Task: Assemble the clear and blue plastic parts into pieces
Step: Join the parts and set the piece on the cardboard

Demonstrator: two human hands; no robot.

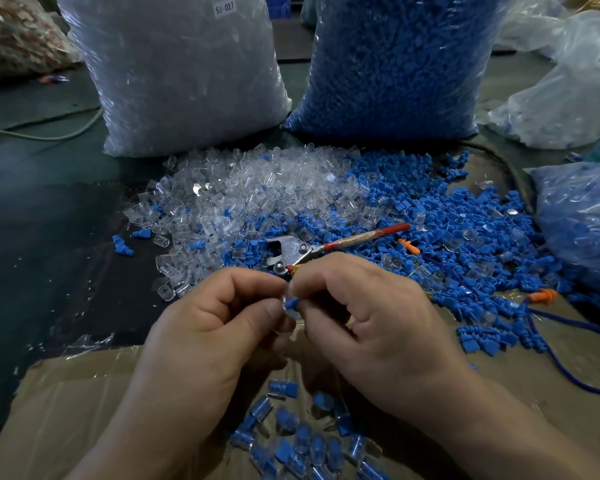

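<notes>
Sprawling across the table (49,237): clear parts (243,181), blue parts (447,230), pliers (291,252) on top.

One left hand (208,327), one right hand (371,317), two standing bags — clear-parts bag (184,74), blue-parts bag (395,64) — one pliers (291,252), two orange earplugs (409,247)

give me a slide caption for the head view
Mid-assembly: left hand and right hand pinch a clear part against a blue part over finished pieces.
</notes>
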